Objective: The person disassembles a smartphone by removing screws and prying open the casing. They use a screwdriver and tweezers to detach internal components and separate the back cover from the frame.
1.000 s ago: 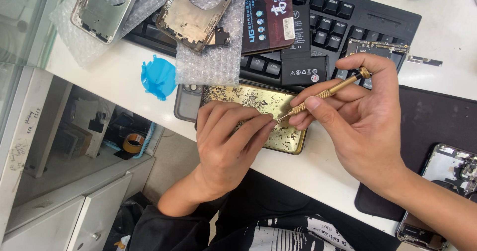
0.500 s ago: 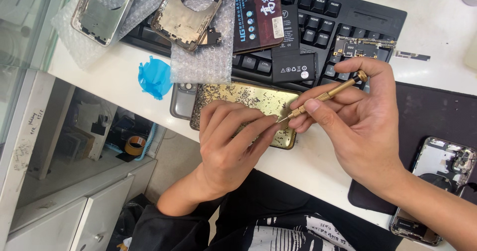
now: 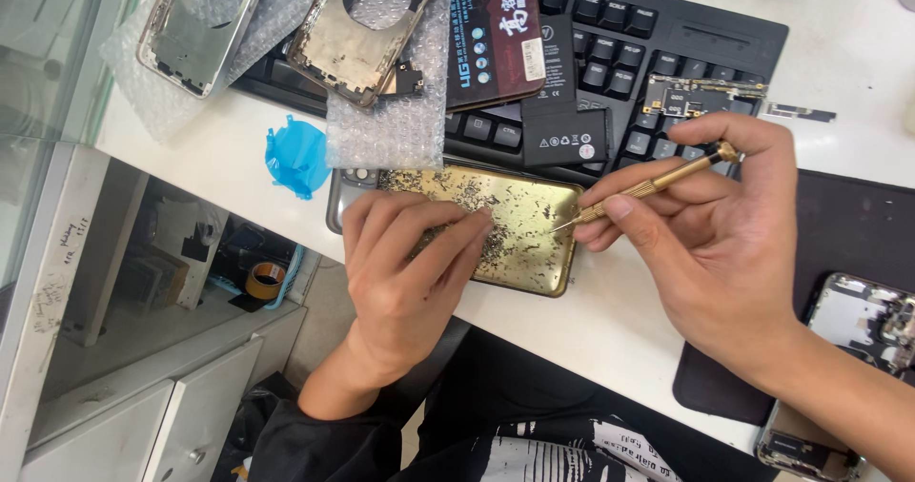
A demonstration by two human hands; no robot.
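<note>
A gold metal tray (image 3: 519, 215) strewn with several tiny screws lies at the white desk's front edge. My left hand (image 3: 410, 272) rests palm down on it, fingertips spread among the screws, holding nothing that I can see. My right hand (image 3: 705, 244) pinches a slim brass screwdriver (image 3: 658, 182), its tip pointing down-left at the tray's right end. A grey phone (image 3: 343, 196) peeks out from under the tray's left side.
A black keyboard (image 3: 667, 48) sits behind the tray, carrying a black battery (image 3: 562, 110), a circuit board (image 3: 701, 96) and a dark red packet (image 3: 496, 34). Two phone frames (image 3: 200, 24) lie on bubble wrap. Blue film (image 3: 295, 153) at left; dark mat (image 3: 848, 244) and opened phone (image 3: 858, 320) at right.
My left fingers have shifted slightly over the screws. The screwdriver stays in my right hand, aimed at the tray. The camera view has drifted a little.
</note>
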